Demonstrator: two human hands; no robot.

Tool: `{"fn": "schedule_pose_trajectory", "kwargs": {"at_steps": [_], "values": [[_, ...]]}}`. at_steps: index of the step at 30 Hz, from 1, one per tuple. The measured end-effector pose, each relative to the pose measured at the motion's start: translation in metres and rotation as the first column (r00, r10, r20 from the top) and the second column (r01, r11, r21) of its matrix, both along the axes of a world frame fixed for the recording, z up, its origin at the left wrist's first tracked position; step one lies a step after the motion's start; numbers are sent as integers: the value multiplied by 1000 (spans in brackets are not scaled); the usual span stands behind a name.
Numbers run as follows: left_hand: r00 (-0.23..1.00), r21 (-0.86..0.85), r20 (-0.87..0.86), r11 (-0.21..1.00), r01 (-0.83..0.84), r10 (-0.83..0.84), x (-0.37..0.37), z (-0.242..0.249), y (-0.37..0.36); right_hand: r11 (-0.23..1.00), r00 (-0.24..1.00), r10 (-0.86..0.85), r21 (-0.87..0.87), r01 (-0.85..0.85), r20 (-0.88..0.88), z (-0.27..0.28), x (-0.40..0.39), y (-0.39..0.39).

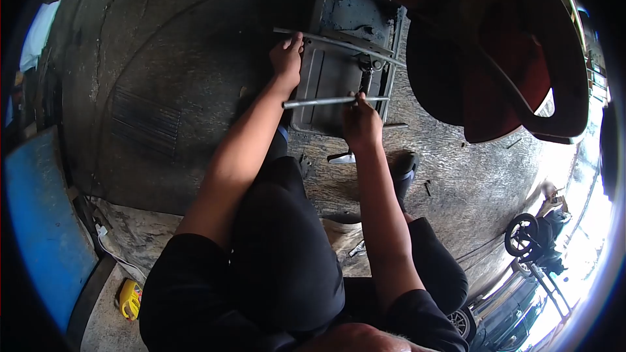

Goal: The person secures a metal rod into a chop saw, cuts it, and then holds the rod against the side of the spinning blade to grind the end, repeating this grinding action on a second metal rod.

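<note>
My left hand (286,62) is closed around the left end of a long thin metal bar (352,45), which slants across a grey metal tray (316,81). Lower down, my right hand (362,124) has its fingers closed at a second round metal rod (319,102), lying nearly level over the tray's near part. Between the two, a dark tool with a round, ratchet-like head (370,64) points down toward my right fingers. A shiny metal piece (341,158) shows just below my right hand.
A dark and red curved body panel (508,85) overhangs the right side. My shoe (404,166) is close to the tray on the worn floor. A blue panel (39,221) and yellow object (130,299) are at left; a wheeled vehicle (521,234) stands far right.
</note>
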State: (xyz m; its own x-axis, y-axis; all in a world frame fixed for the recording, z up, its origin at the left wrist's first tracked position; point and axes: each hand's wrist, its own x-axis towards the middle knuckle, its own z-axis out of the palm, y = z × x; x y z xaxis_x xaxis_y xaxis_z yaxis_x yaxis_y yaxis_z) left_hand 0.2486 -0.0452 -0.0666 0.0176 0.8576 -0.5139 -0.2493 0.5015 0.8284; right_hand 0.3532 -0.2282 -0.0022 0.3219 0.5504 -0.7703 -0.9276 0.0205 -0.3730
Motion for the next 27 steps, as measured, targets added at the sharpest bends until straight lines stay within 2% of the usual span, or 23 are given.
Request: {"fn": "schedule_pose_trajectory", "kwargs": {"at_steps": [2,4,6,7,10,12,14,17,22,24,27], "values": [[1000,-24,22,1000,6,-6,-2,4,-2,997,996,-82,-8,83,40,10,-8,22],[999,-53,44,998,14,-12,-3,1,-2,998,994,-36,-54,42,101,19,-8,35],[993,3,115,1000,26,-26,-2,1,0,974,956,213,-117,-193,200,18,-3,45],[993,0,115,1000,25,-25,-3,2,0,971,947,229,-126,-205,224,17,-3,49],[993,-61,109,997,41,-34,-7,1,2,951,951,280,-176,-255,132,28,-6,61],[974,-86,223,994,62,-41,-9,-2,4,951,953,273,-183,-247,132,44,-14,66],[978,-76,202,995,67,-51,-7,1,4,950,955,270,-199,-242,127,55,-23,68],[982,-78,177,994,72,-57,-6,7,3,911,901,412,-60,-408,134,55,-31,70],[974,-64,217,994,84,-68,-8,-5,5,954,947,298,-49,-294,119,47,-28,103],[973,-25,213,995,97,-90,-8,-5,3,994,994,106,-31,-105,37,20,-19,114],[992,-6,97,997,82,-81,-3,-5,1,998,999,50,-42,-51,-11,-1,-7,127]]}}
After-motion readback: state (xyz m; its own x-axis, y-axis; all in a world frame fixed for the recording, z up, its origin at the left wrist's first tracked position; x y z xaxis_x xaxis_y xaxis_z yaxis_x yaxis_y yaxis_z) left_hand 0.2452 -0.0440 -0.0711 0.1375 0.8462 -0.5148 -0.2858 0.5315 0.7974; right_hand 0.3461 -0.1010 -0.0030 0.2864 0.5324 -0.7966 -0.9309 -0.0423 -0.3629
